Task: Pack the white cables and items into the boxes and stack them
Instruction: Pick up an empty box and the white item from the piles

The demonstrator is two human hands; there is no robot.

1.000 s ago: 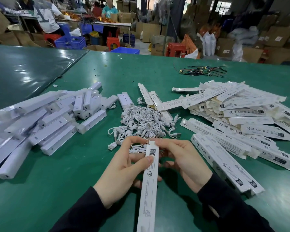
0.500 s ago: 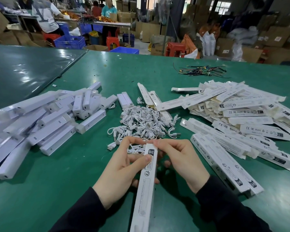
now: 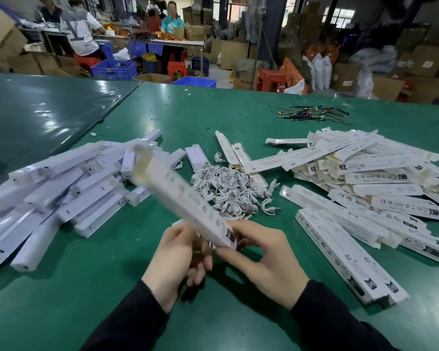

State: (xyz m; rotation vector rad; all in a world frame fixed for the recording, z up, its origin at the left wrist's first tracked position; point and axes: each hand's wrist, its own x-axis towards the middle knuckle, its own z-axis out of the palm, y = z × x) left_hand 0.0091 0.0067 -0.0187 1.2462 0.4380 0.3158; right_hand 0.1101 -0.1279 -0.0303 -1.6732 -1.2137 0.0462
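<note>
While both hands grasp its near end, left hand (image 3: 174, 259) beneath, right hand (image 3: 260, 254) pinching the flap corner, the long white box (image 3: 185, 196) tilts up-left over the cable pile (image 3: 228, 188), blurred, probably being closed for stacking.

On the tabletop (image 3: 238, 117), cables (image 3: 228, 188) lie centrally, items (image 3: 61, 188) toward the left edge, boxes (image 3: 365, 178) right; wires (image 3: 312, 114), apparently, behind.

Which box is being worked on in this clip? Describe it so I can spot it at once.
On the green table, between the pile of white bars and the flat boxes, find the hands. The box they hold is the only one lifted, tilted and motion-blurred.
</note>
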